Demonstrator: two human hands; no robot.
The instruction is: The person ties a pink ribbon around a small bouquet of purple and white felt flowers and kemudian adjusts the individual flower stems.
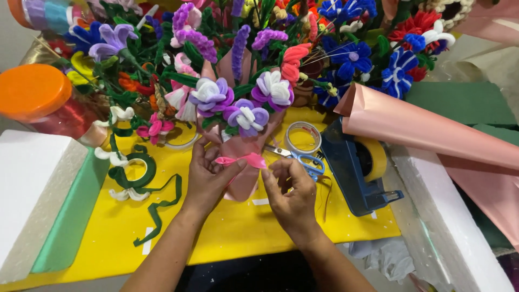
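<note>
A small bouquet of purple and white pipe-cleaner flowers (246,103) lies wrapped in pink paper (243,181) on the yellow table mat (227,227). A pink ribbon (240,160) crosses the wrap's narrow waist. My left hand (207,174) pinches the ribbon's left end against the wrap. My right hand (289,190) grips the ribbon's right end beside the wrap, fingers curled.
Blue-handled scissors (305,160) and a clear tape roll (303,137) lie just behind my right hand. A blue tape dispenser (354,173) and rolled pink paper (421,130) sit right. Green floral tape (133,170) lies left. Many pipe-cleaner flowers (346,54) crowd the back. An orange-lidded jar (38,97) stands far left.
</note>
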